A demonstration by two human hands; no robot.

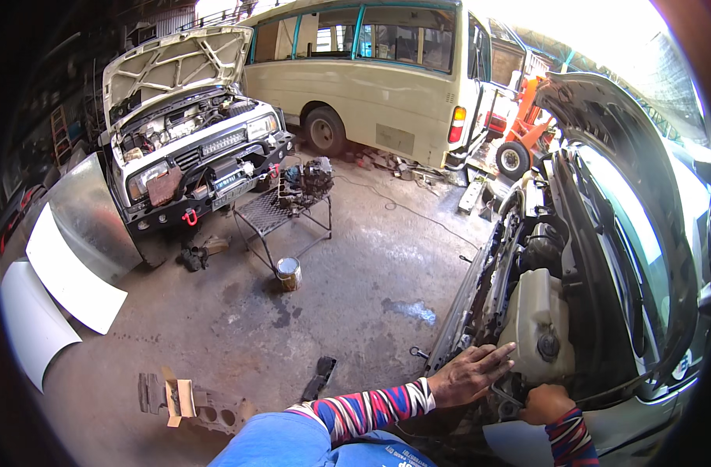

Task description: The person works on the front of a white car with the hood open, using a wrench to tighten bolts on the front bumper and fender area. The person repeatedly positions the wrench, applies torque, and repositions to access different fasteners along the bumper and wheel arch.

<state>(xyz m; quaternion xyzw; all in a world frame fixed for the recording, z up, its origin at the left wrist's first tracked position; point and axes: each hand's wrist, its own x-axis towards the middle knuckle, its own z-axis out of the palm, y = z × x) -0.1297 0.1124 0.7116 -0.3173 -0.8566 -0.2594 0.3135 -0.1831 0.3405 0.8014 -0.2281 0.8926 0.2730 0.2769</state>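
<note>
My left hand [466, 379] reaches over the front edge of the car's engine bay, palm down, fingers stretched out. Its fingertips lie by the lower side of a cream plastic fluid tank [531, 323] with a dark round cap [548, 345]. Just below the tank is my right hand [547, 404], its fingers curled closed. A greyish part [510, 408] shows beside those fingers, and what they grip is hidden. Patterned sleeves cover both forearms.
The raised hood [616, 128] arches over the bay at right. Across the floor stand a white vehicle [204, 148] with its hood up, a cream bus [371, 101], a metal stand [266, 215] bearing an engine part, a paint can [289, 275] and an open carton [179, 398].
</note>
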